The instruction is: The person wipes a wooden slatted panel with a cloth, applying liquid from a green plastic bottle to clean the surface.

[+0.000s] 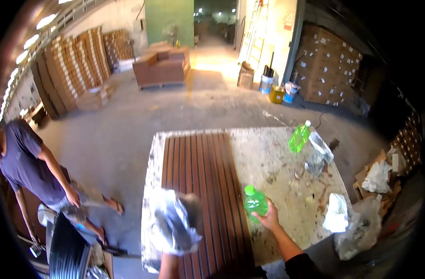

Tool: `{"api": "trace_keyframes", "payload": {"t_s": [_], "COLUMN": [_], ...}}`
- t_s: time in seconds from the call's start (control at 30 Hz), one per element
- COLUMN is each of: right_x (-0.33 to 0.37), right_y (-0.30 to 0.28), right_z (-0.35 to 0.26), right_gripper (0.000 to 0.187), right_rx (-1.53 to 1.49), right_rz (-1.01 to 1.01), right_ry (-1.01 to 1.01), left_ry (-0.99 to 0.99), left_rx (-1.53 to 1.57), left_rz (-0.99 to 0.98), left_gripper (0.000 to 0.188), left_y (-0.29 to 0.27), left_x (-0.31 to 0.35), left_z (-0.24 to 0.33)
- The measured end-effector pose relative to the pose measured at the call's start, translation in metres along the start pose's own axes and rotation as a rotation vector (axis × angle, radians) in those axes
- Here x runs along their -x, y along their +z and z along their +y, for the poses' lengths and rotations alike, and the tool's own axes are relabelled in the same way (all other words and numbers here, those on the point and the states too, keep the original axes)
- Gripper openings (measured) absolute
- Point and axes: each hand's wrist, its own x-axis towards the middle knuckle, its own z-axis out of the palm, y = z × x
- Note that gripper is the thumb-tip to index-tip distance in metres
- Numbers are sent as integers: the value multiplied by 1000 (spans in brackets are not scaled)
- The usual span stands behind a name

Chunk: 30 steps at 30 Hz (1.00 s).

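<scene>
A slatted brown panel with dark grooves lies lengthwise on the paint-stained white table. Over the panel's left edge, my left hand holds a bunched white cloth; motion smears the hand, and the cloth covers much of it. My right hand is wrapped round a clear green plastic bottle with a green cap, held just right of the panel. Another green bottle, with a white cap, stands near the table's far right corner.
Beside that bottle lie crumpled clear plastic and a silvery wrapper. A folded white cloth rests at the right edge. At left, a person stands by a black ribbed roll. Plastic bags lie right of the table.
</scene>
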Motion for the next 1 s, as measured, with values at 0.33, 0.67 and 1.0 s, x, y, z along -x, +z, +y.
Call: {"api": "trace_keyframes", "payload": {"t_s": [0.33, 0.67, 1.0], "right_x": [-52, 36, -77], "right_y": [37, 66, 126], "right_z": [55, 32, 40], "right_gripper": [71, 58, 65], "right_rx": [-161, 334, 377], "right_rz": [429, 603, -60], "right_ry": [199, 259, 169], "left_ry": [177, 90, 277], "left_rx": [-195, -187, -109], "left_rz": [-540, -413, -836], "left_gripper": [86, 73, 83], "left_y": [-13, 54, 8], "left_x": [24, -169, -38], "left_z": [36, 33, 61]}}
